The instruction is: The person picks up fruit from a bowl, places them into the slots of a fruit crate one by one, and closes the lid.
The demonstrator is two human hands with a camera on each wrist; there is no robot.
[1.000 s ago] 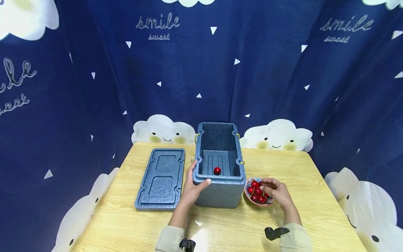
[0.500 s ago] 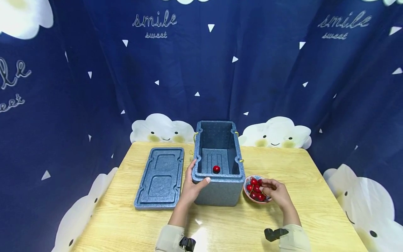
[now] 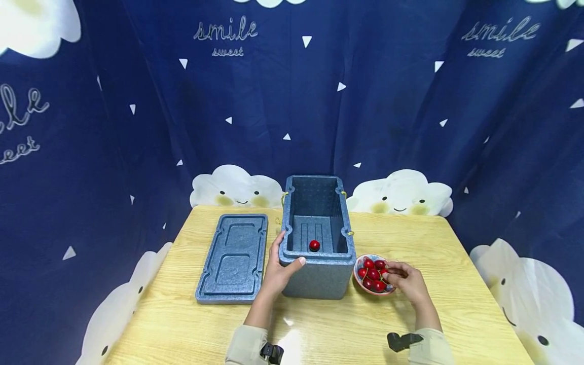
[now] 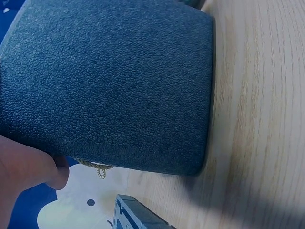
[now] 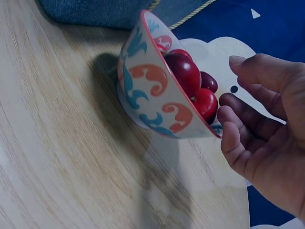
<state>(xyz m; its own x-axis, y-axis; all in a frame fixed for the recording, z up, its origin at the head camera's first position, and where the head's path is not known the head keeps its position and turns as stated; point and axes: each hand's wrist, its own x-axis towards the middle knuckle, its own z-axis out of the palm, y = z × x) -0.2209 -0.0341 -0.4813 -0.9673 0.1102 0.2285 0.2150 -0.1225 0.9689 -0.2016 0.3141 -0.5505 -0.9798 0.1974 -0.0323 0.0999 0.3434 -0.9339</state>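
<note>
A deep blue foam box (image 3: 315, 281) stands uncovered on the table, one red cherry (image 3: 315, 246) on its floor. My left hand (image 3: 278, 276) grips the near left corner of the box, thumb over the front rim and fingers along the left side. To the right of the box is a patterned bowl (image 5: 136, 95) heaped with several dark red cherries (image 5: 186, 74). Beside the bowl's rim my right hand (image 5: 267, 114) hovers with loosely bent fingers. The thumb stands apart from the fingertips, and no cherry shows between them.
A blue foam lid (image 3: 233, 258) lies flat to the left of the box. Yellow cords (image 3: 351, 234) hang at the box's sides. Behind the wooden table (image 3: 328, 329) hangs a dark blue curtain (image 3: 255, 101) with cloud prints.
My right hand has drawn slightly right and back from the middle of the bowl, uncovering more cherries. The left hand and the box keep their places.
</note>
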